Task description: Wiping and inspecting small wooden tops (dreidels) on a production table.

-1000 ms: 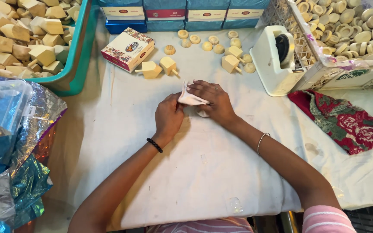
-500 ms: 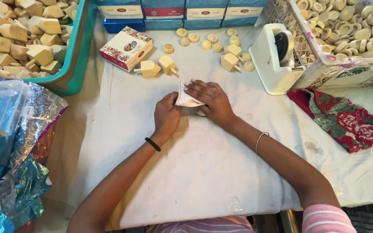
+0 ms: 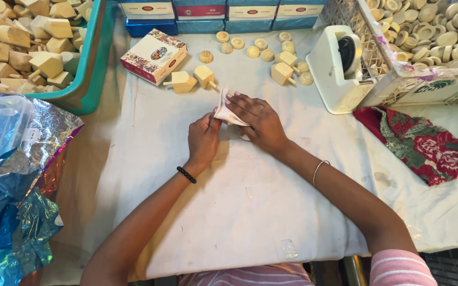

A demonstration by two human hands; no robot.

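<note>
On white cloth (image 3: 239,212), left hand (image 3: 203,139) and right hand (image 3: 258,122) pinching white paper (image 3: 222,110), wooden tops (image 3: 193,80), tape dispenser (image 3: 337,71) beyond.

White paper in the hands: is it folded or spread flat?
Folded: the paper stands up creased between the left hand and right hand.

Two bare forearms, no long sleeves. Left hand (image 3: 203,139): thin black bead bracelet (image 3: 186,175) at wrist. Right hand (image 3: 258,121): small ring (image 3: 260,107) on one finger, slim silver bangle (image 3: 319,169) further up forearm from wrist. Short sleeve (image 3: 401,267) on right upper arm, pink with white stripes; same striped cloth across torso (image 3: 250,276) left of sleeve.
</note>
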